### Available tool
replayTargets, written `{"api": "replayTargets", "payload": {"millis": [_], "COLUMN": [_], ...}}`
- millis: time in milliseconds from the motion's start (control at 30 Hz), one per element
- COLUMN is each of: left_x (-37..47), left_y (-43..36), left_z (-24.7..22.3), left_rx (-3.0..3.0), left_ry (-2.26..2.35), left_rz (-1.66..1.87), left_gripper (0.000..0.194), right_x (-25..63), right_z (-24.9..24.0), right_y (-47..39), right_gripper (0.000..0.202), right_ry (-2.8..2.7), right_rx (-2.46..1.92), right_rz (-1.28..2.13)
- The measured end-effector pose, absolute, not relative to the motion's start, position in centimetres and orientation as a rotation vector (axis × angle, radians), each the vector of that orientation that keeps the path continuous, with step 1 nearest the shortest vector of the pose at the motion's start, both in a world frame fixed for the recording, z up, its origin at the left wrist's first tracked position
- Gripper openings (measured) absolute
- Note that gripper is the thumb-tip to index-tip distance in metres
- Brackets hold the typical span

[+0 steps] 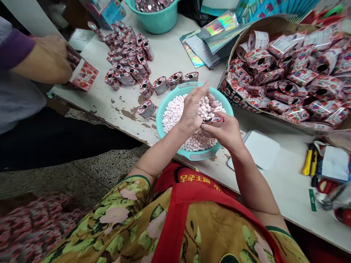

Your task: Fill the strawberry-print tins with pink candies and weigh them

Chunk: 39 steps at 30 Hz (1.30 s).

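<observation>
A teal basin [161,126] full of small pale pink candies [174,111] stands at the table's front edge. Above the candies my left hand [194,106] is cupped around a heap of them, its fingers curled. My right hand [226,131] grips a small printed container [215,120] with a dark opening, held against the heel of my left hand. Candies lie right at that opening. Several similar containers [160,86] stand behind and to the left of the basin.
A cardboard box [229,87] of containers is at right, a white scale [261,149] in front of it. Cutters [309,160] lie far right. Another teal basin [157,20] stands at the back. At left, a person's hand [55,47] reaches into a printed box [85,75].
</observation>
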<state>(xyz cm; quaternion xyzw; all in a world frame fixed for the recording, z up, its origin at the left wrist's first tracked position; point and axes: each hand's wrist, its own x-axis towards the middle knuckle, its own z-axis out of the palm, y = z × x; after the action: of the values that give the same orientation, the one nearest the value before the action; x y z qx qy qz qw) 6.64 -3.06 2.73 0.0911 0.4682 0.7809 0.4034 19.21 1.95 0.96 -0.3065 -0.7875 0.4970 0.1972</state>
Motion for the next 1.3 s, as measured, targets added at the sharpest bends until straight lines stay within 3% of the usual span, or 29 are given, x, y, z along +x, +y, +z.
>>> {"api": "replayTargets", "payload": {"millis": [167,933,1300], "left_x": [6.8,7.9,8.9], "left_y": [-2.5,-0.8,-0.9], "left_z": [3.0,3.7,5.7], "left_rx": [0.257,0.555,0.570], "left_ry": [1.227,1.346,1.372], "left_rz": [1.983,1.786,1.778], "left_gripper": [0.045,0.052,0.037], "right_x": [19.3,20.2,20.0], "right_z": [1.3,1.2,1.1], "right_y": [2.5,3.2,2.2], "right_gripper": [0.042,0.045,0.048], "right_ry": [-2.210,-1.996,-1.769], "right_rx": [-0.866,-0.914,-0.858], "right_rz": [1.364,1.492,1.669]}}
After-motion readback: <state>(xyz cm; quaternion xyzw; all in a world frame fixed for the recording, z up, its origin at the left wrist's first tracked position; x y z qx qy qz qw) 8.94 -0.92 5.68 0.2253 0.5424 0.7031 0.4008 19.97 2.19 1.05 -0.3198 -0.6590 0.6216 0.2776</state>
